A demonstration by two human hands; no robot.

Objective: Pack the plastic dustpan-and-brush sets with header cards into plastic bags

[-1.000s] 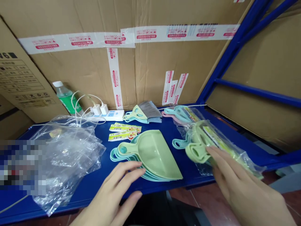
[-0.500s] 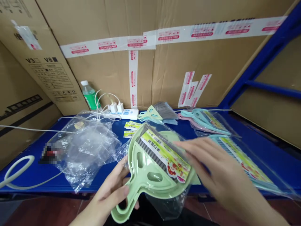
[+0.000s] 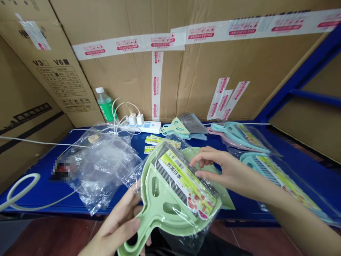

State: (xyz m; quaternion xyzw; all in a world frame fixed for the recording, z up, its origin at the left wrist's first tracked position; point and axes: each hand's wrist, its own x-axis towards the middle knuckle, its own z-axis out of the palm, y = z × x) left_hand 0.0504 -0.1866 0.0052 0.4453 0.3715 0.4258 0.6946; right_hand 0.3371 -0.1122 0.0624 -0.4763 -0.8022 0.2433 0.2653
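A pale green dustpan and brush set [image 3: 170, 208] in a clear plastic bag is tilted toward me. My left hand [image 3: 119, 220] is wrapped round its handle end at the lower left. A yellow-green printed card [image 3: 183, 177] lies over the grey bristles inside the bag. My right hand [image 3: 213, 165] is at the bag's upper right edge, fingers loosely bent and thumb apart from them; whether the fingertips touch the film I cannot tell. Behind that hand, another green dustpan [image 3: 226, 197] lies on the blue table, partly hidden.
Bagged blue dustpan sets [image 3: 287, 181] lie on the right. Small brushes [image 3: 181, 126] and printed cards [image 3: 154, 139] are at the back, beside a power strip [image 3: 151, 127] and a bottle [image 3: 106, 106]. Clear plastic bags [image 3: 106, 167] cover the left. Cardboard [image 3: 128, 78] walls the back.
My right hand has moved up and left from the bag's right side, and its fingers have bent. The dustpan set in my left hand has dropped slightly toward me.
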